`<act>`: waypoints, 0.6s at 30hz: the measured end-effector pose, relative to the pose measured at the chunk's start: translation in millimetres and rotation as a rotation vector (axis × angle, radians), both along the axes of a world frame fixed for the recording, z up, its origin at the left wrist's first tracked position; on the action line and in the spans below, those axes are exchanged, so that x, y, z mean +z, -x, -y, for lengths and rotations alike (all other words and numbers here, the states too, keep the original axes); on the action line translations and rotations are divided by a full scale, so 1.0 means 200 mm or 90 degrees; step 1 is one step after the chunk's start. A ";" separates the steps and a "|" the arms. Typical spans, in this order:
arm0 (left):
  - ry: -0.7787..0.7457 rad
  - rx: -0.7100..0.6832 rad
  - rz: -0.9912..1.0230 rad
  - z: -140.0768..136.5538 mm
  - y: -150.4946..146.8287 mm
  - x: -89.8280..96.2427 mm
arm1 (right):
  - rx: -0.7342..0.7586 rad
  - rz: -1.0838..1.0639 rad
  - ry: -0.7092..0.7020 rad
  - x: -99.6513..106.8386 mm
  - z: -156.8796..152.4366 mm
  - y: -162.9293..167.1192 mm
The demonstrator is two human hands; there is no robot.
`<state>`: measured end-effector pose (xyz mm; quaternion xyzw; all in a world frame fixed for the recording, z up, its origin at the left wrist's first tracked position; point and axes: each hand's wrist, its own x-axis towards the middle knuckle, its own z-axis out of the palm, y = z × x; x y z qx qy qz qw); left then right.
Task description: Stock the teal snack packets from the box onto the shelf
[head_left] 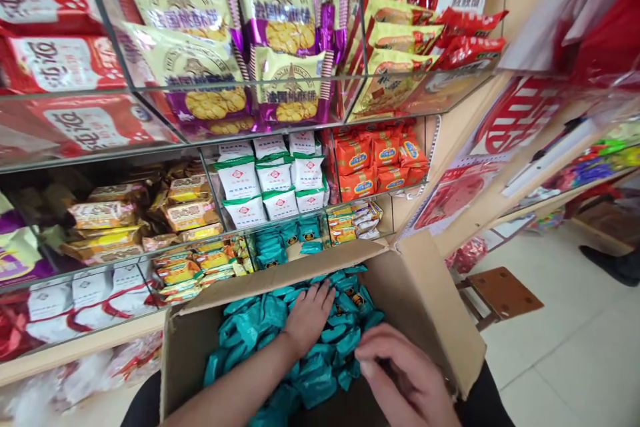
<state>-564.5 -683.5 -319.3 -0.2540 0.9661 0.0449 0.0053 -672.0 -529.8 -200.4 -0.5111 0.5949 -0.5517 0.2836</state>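
Observation:
An open cardboard box (425, 293) full of small teal wrapped packets (315, 377) stands in front of me, between my dark-clothed legs. My left hand (310, 317) lies on top of the packets, palm down, its fingers stretched forward. Over the right side of the box is my right hand (407, 373), slightly blurred. Its fingers curl toward the thumb in a pinch; whether anything is between the tips is hidden. Just behind the box, a low shelf compartment holds matching teal packets (273, 245), with part of its bottom showing.
Divided shelves hold white packets (273, 177), orange-red packets (385, 153), golden packets (107, 213) and large biscuit bags (283, 10). A small brown stool (505, 290) stands on the tiled floor (565, 347) at right. Another person's dark shoe (607, 263) shows at far right.

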 end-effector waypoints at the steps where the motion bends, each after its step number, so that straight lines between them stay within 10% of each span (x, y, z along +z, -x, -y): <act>1: 0.018 0.022 -0.006 0.01 0.04 -0.01 | 0.014 -0.013 -0.024 -0.04 0.04 0.00; 11: -0.045 0.047 -0.122 0.00 -0.01 0.19 | -0.065 -0.065 -0.154 -0.44 0.10 0.06; 18: -0.509 0.186 -0.431 -0.16 0.00 0.41 | -0.118 -0.087 -0.107 -0.34 0.23 0.04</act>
